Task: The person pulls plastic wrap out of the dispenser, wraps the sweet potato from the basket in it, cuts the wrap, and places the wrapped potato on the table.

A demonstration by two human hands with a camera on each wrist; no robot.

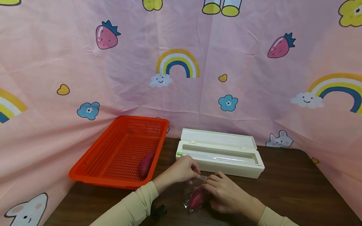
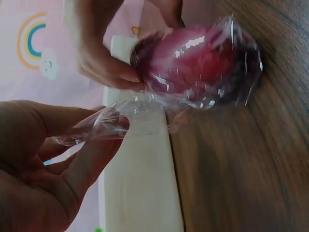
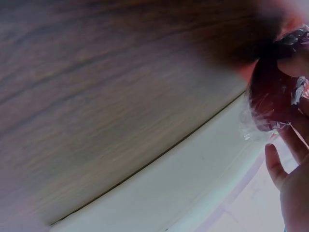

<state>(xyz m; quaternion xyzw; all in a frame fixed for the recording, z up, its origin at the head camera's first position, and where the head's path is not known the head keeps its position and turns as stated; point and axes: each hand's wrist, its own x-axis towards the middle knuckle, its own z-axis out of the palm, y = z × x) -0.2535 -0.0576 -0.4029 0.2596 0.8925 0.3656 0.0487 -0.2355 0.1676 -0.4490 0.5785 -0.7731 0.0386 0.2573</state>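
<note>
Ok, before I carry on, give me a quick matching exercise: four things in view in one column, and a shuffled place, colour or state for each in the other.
Things:
1. Perforated basket
2. Bare sweet potato
3. Film-wrapped sweet potato
4. Cling film dispenser

Places, colours, states:
A. Held in the right hand
B. White, with its lid open
C. Inside the basket
D. Orange-red

Pairs: 1-D, 2-C, 3-A, 4-B

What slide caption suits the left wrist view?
Left fingers pinch clear film beside a wrapped reddish vegetable held by the right hand, a white box behind.
</note>
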